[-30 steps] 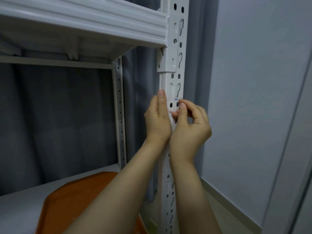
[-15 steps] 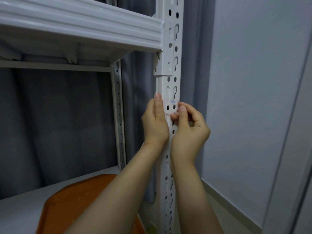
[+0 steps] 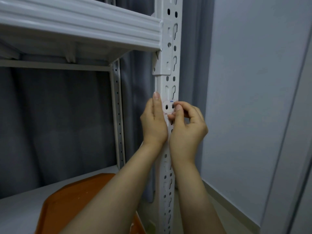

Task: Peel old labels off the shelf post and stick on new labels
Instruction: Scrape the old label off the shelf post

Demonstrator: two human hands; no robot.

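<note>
Label [image 3: 169, 107] between left hand [image 3: 154, 123], right hand [image 3: 188, 127]

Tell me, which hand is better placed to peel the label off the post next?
The right hand. Its thumb and forefinger pinch the label at its right edge on the shelf post. The left hand lies flat along the post's left side, fingers straight, seemingly only steadying.

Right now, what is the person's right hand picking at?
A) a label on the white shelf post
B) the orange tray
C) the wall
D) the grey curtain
A: the right hand pinches the edge of the label on the shelf post, with the left hand flat against the post beside it.
</note>
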